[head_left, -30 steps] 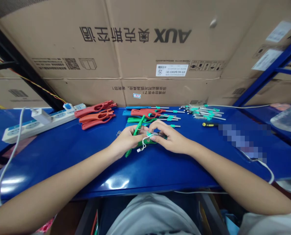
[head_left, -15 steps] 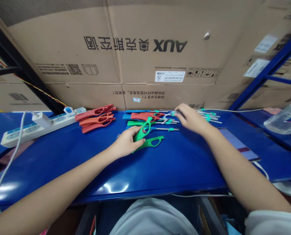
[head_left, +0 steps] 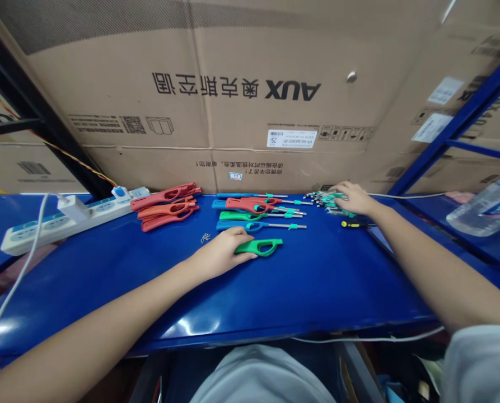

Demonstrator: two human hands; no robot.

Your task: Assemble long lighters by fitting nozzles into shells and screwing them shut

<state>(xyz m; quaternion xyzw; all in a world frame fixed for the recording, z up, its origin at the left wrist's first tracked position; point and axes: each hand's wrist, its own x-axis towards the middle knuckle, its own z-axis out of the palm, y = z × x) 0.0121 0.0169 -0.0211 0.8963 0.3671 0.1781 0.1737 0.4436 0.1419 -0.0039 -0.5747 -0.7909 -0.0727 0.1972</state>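
Since the green casing [head_left: 263, 247] looks like light, stiff, slightly slick plastic, it should handle best by its solid nine-o'clock end, where the left hand [head_left: 222, 253] has it, thumb and fingers nearly closed, over the surface [head_left: 283, 291]. At two o'clock from it, the right hand [head_left: 353, 198] curls over the pile of metal rods [head_left: 323, 198], its grip impossible to tell; unlike half a second ago, that hand is farther toward three o'clock, and the green parts, splayed then, show one flat outline.

Pwr strip [head_left: 103, 206] L on tbl [head_left: 308, 285], handle pile [head_left: 162, 211] beside, rod pile [head_left: 327, 199] R, carton [head_left: 233, 126] behind
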